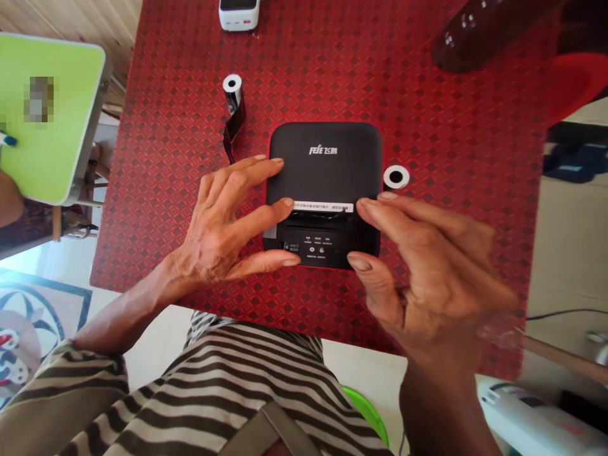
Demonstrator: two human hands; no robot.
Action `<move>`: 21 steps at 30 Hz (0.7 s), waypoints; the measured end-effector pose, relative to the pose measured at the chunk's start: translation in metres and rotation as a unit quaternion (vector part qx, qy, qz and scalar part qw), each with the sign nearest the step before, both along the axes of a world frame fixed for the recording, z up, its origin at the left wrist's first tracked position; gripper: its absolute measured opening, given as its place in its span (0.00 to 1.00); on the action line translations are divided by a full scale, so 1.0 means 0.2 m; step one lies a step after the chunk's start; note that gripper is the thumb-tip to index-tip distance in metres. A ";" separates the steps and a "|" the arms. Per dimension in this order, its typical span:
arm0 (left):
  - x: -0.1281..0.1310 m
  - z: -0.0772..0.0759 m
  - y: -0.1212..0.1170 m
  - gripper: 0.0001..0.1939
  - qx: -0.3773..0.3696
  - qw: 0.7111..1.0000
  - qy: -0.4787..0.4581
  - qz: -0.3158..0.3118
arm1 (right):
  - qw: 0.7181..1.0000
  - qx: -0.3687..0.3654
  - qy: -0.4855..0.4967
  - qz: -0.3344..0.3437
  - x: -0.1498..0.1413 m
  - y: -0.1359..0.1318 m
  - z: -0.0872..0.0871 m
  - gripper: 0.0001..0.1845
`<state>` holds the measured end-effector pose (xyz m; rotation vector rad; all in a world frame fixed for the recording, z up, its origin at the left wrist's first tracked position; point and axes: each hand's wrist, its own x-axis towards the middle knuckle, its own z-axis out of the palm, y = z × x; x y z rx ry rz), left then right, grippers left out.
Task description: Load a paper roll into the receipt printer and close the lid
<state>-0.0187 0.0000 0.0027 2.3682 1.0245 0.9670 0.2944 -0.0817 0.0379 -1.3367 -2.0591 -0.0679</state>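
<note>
A black receipt printer (325,177) with a red rim lies flat on the red patterned table, its lid down. A white printed label (311,206) runs along the paper slot. My left hand (216,225) rests at the printer's left side, fingers spread over its edge and thumb by the front panel. At the right side my right hand (427,266) has its thumb and fingers apart, the fingertips at the lid's right edge. A small white paper roll (404,172) stands beside the printer, near my right fingers. Beyond my left hand stands another roll (232,95) with a dark strip unwound.
A white power bank (239,18) lies at the table's far edge. A dark brown bottle-like object (475,35) is at the far right. To the left is a small green table (57,152), with part of another person beside it. A cable (565,313) crosses the floor at right.
</note>
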 end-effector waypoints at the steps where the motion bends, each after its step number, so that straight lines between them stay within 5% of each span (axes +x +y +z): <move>1: 0.00 0.00 0.00 0.34 -0.009 1.000 0.007 0.003 | 1.000 -0.011 -0.007 -0.004 0.00 -0.01 0.00 0.31; 5: 0.00 0.01 -0.06 0.34 0.025 1.000 0.006 -0.007 | 1.000 -0.010 0.028 0.004 -0.01 -0.02 -0.05 0.35; 9: 0.06 0.04 -0.18 0.24 0.038 0.993 -0.088 0.071 | 0.983 0.035 0.180 -0.029 -0.03 -0.05 -0.18 0.33; 12: 0.12 0.05 -0.25 0.22 -0.117 0.962 -0.206 0.136 | 0.954 -0.001 0.285 -0.091 -0.08 -0.12 -0.25 0.30; 16: 0.16 0.09 -0.24 0.18 -0.361 0.879 -0.284 0.127 | 0.944 -0.047 0.297 -0.138 -0.14 -0.21 -0.27 0.29; 21: 0.18 0.14 -0.17 0.14 -0.411 0.855 -0.288 0.132 | 0.937 -0.044 0.321 -0.130 -0.17 -0.23 -0.25 0.27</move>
